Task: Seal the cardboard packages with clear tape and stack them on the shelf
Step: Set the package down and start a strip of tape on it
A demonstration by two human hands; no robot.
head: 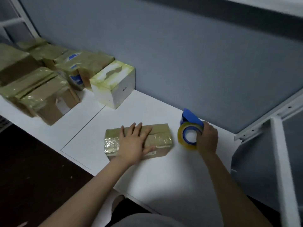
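The cardboard package (pixel 162 136) lies flat on the white tabletop (pixel 147 108), near the front edge and roughly in the middle of your view; it is a low, oblong brown box, its long side running left to right; glossy clear tape wraps its left end and runs in a wrinkled band along the top, giving the cardboard a yellowish sheen; a small printed label shows on the near face, too small to read. Your left hand (pixel 133 142) rests palm down on top of it, fingers straight and spread, the thumb stretched out along the near edge. Just beside the package on its right, your right hand (pixel 207 139) grips a blue tape dispenser (pixel 191 119), fingers curled round its handle; the roll of clear tape (pixel 180 135) faces the package, close to it but apart; whether the dispenser touches the tabletop you cannot tell. Further back and left a white box (pixel 113 84) stands against the grey-blue wall (pixel 180 54), yellowed tape across its top; beyond it, taped cardboard packages (pixel 41 89) crowd the left end of the surface. A white metal frame (pixel 282 161) rises at your right.
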